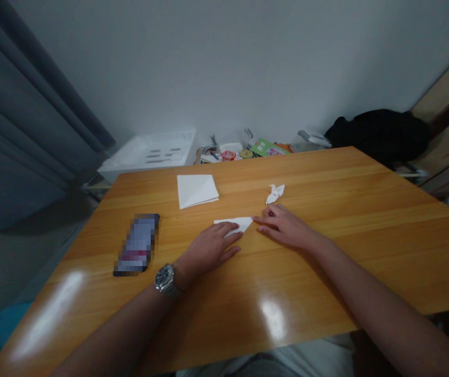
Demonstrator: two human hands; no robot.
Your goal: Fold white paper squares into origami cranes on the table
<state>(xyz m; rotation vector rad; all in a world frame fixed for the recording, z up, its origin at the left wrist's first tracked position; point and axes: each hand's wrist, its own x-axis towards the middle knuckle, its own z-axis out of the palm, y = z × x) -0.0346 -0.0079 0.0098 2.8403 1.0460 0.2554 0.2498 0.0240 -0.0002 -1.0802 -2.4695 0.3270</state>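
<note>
A small folded white paper [244, 223] lies on the wooden table, tapering to a point at its right end. My left hand [212, 246], with a metal watch [165, 277] on the wrist, rests its outstretched fingers on the paper and covers part of it. At the pointed tip, the index finger of my right hand [283, 225] touches the paper; its thumb is apart and the other fingers are bent. Just beyond my right hand sits a folded paper bird [275, 193]. A stack of white paper sheets [197, 190] lies farther back, left of centre.
A phone [137, 245], its screen blurred out, lies on the table [366, 209] at the left. Behind the far edge are a white plastic tray [149, 152], a green packet [267, 148] and small clutter. Black cloth [381, 133] is heaped at the back right; a grey curtain [32, 104] hangs left.
</note>
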